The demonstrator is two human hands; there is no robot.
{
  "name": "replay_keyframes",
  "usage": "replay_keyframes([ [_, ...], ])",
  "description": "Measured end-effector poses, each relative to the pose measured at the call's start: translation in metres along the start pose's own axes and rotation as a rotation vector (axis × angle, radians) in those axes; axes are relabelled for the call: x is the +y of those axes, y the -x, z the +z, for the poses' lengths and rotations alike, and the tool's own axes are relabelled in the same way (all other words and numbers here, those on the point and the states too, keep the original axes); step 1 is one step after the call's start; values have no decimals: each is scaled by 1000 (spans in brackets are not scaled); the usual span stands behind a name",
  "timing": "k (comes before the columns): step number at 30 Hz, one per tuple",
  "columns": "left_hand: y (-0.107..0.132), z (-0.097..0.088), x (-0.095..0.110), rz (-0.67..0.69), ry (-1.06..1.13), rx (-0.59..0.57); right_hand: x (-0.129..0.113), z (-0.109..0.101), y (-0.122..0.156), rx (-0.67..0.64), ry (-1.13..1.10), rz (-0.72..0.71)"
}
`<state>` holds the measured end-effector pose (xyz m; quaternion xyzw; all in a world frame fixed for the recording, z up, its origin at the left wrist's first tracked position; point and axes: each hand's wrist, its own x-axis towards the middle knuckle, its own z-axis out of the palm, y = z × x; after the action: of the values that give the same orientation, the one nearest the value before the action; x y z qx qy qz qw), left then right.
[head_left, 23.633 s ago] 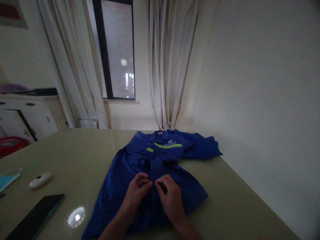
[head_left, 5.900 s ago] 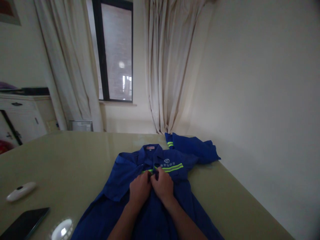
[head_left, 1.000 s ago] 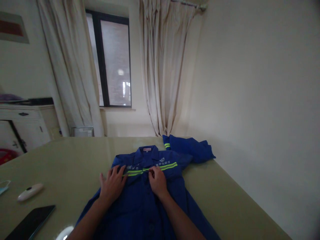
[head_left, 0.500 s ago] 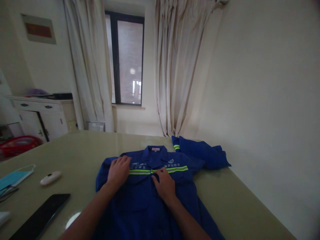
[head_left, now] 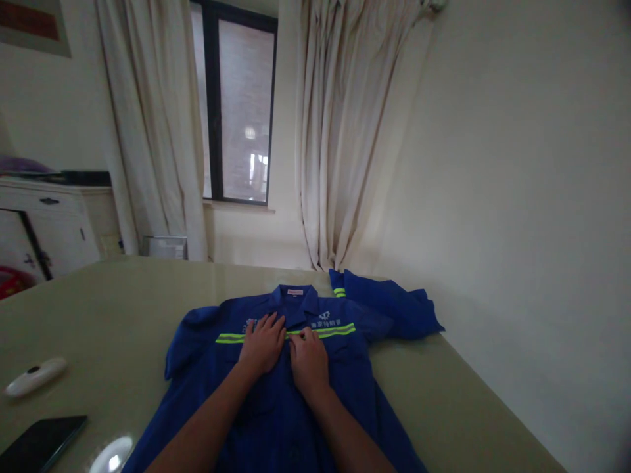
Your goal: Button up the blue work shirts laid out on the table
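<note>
A blue work jacket [head_left: 269,417] lies spread on the table, collar away from me, with a yellow-green reflective stripe and white print across its chest. My left hand [head_left: 265,343] rests on the chest beside the front opening, fingers stretched out over the stripe and print. Just right of it, my right hand [head_left: 310,361] has its fingers bent together at the front edge, pinching the cloth at the stripe. What lies under its fingertips is hidden.
A second blue garment piece with a stripe, perhaps a sleeve [head_left: 394,305], lies at the back right by the wall. On the left are a black phone [head_left: 44,443], a white oval device [head_left: 37,378] and a shiny round white object [head_left: 112,455] on the table [head_left: 123,302].
My left hand has moved right, from the jacket's left chest to beside the front opening. My right hand stays at the stripe. The view has turned slightly right.
</note>
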<state>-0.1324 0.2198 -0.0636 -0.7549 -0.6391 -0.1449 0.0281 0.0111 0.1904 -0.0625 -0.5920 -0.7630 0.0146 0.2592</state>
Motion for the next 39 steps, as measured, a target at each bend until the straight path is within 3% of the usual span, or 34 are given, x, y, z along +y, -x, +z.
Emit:
replay_keyframes([
  [4,14,-1,8,28,0,51,0,5,-8,10,25,-13],
  [6,27,0,0,28,18,42,0,6,-9,18,31,-15],
  [8,41,-2,-22,-52,-9,25,1,6,-8,25,27,-15],
  [13,69,-23,-104,-216,-107,-72,2,5,-6,27,0,-11],
  [15,76,-34,-117,-292,-160,-75,1,4,-6,22,-12,-4],
  [16,80,-38,-114,-325,-200,-65,0,3,-6,15,-23,0],
  [18,89,-44,-87,-307,-245,-48,0,0,-8,-1,-54,4],
  [21,112,-42,-12,-37,-45,-123,5,-10,-15,-38,-96,-10],
  [23,131,-36,38,37,98,-187,14,-24,-20,-61,-118,-21],
  [26,155,-27,77,57,110,-314,40,-58,-15,-35,-124,9],
  [29,161,-28,66,103,115,-308,77,-97,19,15,-86,100],
  [32,150,-36,36,146,133,-292,114,-127,81,-18,-60,184],
  [35,131,-46,20,154,120,-326,138,-135,152,-110,-160,242],
  [39,116,-58,38,89,47,-414,139,-130,213,-220,-266,271],
])
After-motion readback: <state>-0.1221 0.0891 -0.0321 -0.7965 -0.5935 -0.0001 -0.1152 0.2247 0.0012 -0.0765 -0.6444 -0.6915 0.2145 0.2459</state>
